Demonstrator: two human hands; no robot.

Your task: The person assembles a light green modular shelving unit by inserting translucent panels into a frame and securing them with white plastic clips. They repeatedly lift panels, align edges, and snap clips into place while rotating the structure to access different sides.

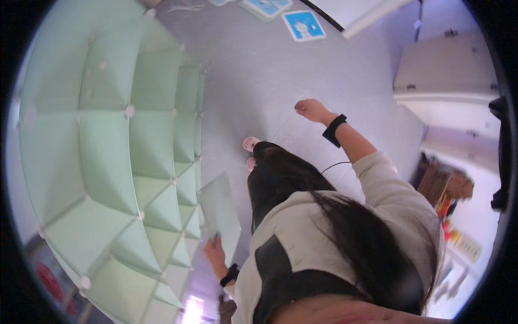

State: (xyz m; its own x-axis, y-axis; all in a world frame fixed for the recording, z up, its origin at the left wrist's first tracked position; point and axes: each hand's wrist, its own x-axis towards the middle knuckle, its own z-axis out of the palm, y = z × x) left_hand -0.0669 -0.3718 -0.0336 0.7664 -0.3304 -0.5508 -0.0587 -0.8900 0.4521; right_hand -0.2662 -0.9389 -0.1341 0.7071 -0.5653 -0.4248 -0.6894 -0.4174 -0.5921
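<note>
The left hand [216, 256] holds one edge of a thin, pale green, flat panel [222, 208], beside the tall, pale green cube shelf [105, 154]. With just one hand on it, it might slip or bump the shelf. Its long side points from that hand toward the small pink shoes [250, 143]. The right hand [311, 110] has curled fingers; I can't tell if anything's inside.

Right fingers [302, 106] loosely curled; left fingers [216, 241] gripping.

A flat blue square [304, 26] lies on grey floor [345, 75] — pale cabinets [445, 67] rightward.
</note>
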